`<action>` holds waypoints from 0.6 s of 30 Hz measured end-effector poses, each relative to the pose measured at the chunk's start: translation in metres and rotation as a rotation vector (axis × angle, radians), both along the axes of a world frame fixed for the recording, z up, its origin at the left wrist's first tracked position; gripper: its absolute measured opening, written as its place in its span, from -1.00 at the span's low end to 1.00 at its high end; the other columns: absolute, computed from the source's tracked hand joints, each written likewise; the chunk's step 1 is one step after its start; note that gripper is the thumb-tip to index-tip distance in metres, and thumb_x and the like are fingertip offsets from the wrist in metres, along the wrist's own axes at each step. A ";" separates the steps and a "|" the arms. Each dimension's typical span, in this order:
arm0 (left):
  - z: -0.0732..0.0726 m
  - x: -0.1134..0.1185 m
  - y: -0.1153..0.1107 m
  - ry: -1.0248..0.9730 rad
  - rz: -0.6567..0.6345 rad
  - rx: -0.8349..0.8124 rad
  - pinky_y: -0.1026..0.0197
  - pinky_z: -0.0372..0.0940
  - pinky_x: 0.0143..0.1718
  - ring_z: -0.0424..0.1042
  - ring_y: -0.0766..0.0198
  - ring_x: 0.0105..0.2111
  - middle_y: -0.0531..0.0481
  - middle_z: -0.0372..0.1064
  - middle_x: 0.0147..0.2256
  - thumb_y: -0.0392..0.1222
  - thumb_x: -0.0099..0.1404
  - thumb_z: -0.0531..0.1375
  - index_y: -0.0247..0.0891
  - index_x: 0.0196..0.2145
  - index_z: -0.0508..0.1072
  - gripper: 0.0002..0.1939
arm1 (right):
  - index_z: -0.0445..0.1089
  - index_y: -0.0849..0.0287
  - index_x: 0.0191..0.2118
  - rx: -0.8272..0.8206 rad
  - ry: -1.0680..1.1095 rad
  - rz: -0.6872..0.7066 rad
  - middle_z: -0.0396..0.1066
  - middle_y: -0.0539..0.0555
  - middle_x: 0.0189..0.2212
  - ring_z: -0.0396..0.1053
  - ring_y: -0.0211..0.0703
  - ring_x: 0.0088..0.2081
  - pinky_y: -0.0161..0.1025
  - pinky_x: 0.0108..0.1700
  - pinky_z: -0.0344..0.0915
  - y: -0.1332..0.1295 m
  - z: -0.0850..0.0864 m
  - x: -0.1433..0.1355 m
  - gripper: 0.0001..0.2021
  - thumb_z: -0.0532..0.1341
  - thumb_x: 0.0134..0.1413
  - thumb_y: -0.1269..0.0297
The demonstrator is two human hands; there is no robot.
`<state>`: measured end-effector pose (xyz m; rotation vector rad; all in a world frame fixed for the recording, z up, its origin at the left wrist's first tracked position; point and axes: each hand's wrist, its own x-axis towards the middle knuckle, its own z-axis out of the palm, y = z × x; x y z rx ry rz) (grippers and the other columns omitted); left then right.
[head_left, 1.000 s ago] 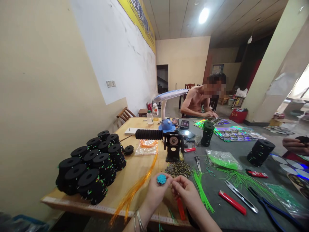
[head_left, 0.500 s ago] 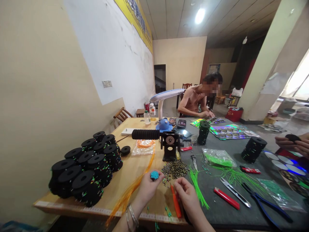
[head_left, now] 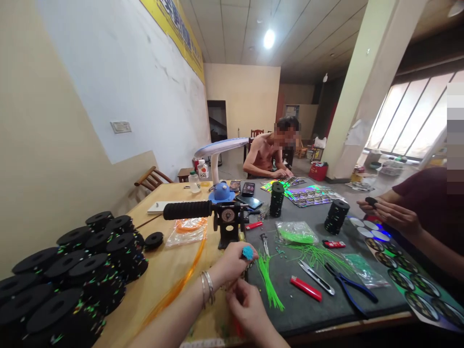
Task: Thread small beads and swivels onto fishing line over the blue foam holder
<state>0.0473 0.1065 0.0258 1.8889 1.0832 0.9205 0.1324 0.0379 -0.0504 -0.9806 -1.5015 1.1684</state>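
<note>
My left hand (head_left: 232, 263), with bangles at the wrist, is closed at the table's front, just before the black winding device (head_left: 229, 224). A teal bumpy cluster (head_left: 247, 253) shows at its fingers; whether they grip it or it is worn, I cannot tell. Just below, my right hand (head_left: 250, 302) has its fingers bent together in a pinch. Whatever it holds is hidden. Beneath the right hand, a red-orange handle (head_left: 237, 327) shows in part. Green thin strands (head_left: 268, 282) lie to the right, orange strands (head_left: 181, 280) to the left.
Black foam spools (head_left: 87, 266) are stacked at left. A blue lamp base (head_left: 221, 192) stands behind the device. Red lighter (head_left: 305, 288), thread snips (head_left: 316, 277) and blue pliers (head_left: 351, 290) lie at right. One person (head_left: 268, 157) sits opposite; another person's hands (head_left: 391, 212) hold a black disc.
The view has swung right. My two hands have come closer together, the right now below the left. The red-orange handle is now mostly covered.
</note>
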 end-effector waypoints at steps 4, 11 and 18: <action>0.005 0.043 0.020 0.225 -0.127 0.109 0.22 0.28 -0.29 0.46 0.15 -0.36 -0.07 0.54 -0.39 -0.23 0.07 0.29 -0.22 -0.46 0.58 -0.94 | 0.24 0.19 -0.52 -0.030 0.034 -0.020 0.11 -0.10 -0.61 0.00 -0.33 -0.53 -0.37 -0.49 -0.01 0.000 -0.008 -0.003 -0.80 0.19 -0.08 0.17; -0.012 0.098 0.039 0.630 -0.133 0.160 0.08 0.29 -0.15 0.49 -0.03 -0.21 -0.19 0.55 -0.30 -0.24 0.03 0.33 -0.22 -0.42 0.57 -0.91 | 0.41 0.25 -0.47 -0.030 0.134 0.037 0.28 -0.04 -0.58 0.17 -0.27 -0.50 -0.36 -0.45 0.17 0.001 -0.013 -0.008 -0.81 0.23 -0.11 0.19; -0.020 0.108 0.041 0.807 -0.130 0.202 0.06 0.31 -0.11 0.49 -0.05 -0.15 -0.24 0.54 -0.24 -0.32 0.12 0.22 -0.25 -0.33 0.57 -0.85 | 0.45 0.20 -0.45 -0.102 0.053 -0.190 0.38 0.05 -0.58 0.35 -0.03 -0.40 -0.23 -0.39 0.33 0.001 -0.029 -0.018 -0.77 0.34 -0.22 0.13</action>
